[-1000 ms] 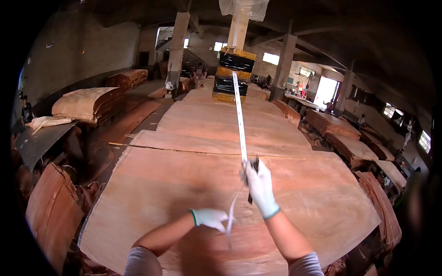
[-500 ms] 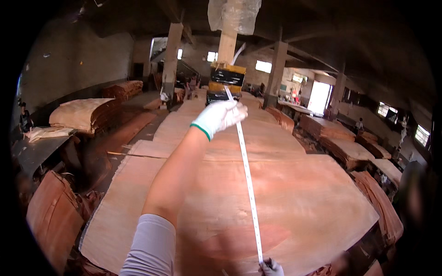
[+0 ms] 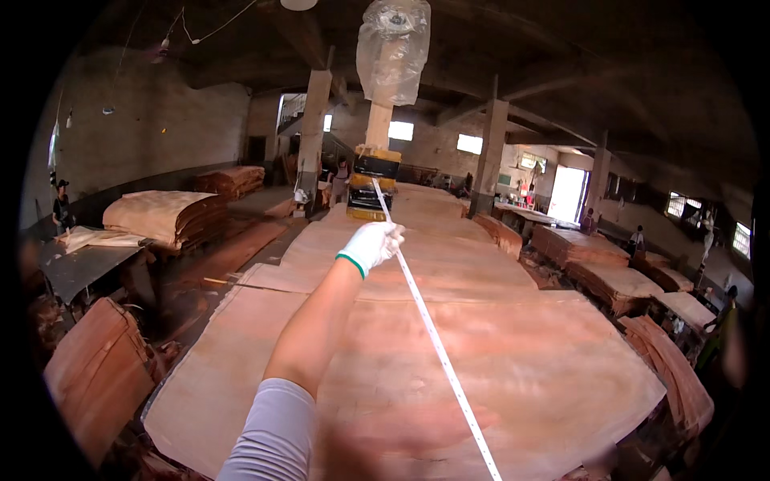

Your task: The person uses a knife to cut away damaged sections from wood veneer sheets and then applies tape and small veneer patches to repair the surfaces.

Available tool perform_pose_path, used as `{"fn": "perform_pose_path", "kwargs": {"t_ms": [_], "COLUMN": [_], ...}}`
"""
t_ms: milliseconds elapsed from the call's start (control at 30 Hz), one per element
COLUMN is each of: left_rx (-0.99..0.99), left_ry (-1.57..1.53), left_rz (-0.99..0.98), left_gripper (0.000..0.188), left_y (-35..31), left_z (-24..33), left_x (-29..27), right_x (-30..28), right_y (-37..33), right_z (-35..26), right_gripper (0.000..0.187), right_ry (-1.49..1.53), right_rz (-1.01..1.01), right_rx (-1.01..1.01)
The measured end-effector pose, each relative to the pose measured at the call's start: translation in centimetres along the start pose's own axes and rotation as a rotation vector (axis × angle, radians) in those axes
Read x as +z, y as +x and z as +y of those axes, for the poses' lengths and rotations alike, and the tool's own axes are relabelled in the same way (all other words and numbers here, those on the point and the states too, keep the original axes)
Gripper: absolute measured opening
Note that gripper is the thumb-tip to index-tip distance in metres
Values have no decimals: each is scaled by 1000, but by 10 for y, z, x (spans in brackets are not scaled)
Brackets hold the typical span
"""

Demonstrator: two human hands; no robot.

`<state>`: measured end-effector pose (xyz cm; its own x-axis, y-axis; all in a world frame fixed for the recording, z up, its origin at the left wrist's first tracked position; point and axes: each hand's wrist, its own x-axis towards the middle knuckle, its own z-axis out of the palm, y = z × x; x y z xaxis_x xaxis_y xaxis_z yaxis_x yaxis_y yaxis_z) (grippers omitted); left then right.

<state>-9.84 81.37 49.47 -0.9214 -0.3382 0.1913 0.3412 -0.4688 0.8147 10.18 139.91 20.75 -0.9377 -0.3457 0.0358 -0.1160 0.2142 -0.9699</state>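
Observation:
My left hand (image 3: pixel 374 245), in a white knit glove with a green cuff, reaches forward over a broad stack of thin reddish-brown wood veneer sheets (image 3: pixel 513 361). Its fingers are closed around a long, narrow white strip (image 3: pixel 429 321) with evenly spaced marks, like a measuring tape. Past the glove, the strip's far end rises in front of a yellow and black taped block (image 3: pixel 371 186). From the hand it slants toward me and leaves the picture at the lower edge, right of centre. My right hand is out of view.
A wooden post (image 3: pixel 379 126) with a plastic-wrapped top rises behind the block. Veneer piles stand left (image 3: pixel 164 216) and right (image 3: pixel 581 244); a dark table (image 3: pixel 84 268) is at left. Concrete pillars (image 3: pixel 314 136) hold the roof. A person (image 3: pixel 340 180) is in the background, others at the sides.
The view has tilted up, so the surroundings sit lower. My left hand has shifted down and slightly left in the picture, still on the strip. My right hand has left the lower edge.

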Motion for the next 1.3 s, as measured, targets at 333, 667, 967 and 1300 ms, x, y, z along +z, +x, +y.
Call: {"fn": "perform_pose_path", "kwargs": {"t_ms": [333,667,967,1300], "left_rx": [-216,-528,-273,-581], "left_ry": [336,277,468,418], "left_rz": [-386,-563,-312,408], "left_gripper": [36,39,32,20], "left_y": [-194,-327,-404,-488], "left_z": [-154,-268,-274,-245], "left_x": [73,100,51,-186], "right_x": [-184,-89,95,232], "right_y": [-155,-8,9,-12], "right_z": [228,97,-9,74], "right_gripper": [18,23,25,22], "right_ry": [-856,-816,219,-159], "right_rz": [73,258,-228,-859], "right_rx": [671,-73,97,226]}}
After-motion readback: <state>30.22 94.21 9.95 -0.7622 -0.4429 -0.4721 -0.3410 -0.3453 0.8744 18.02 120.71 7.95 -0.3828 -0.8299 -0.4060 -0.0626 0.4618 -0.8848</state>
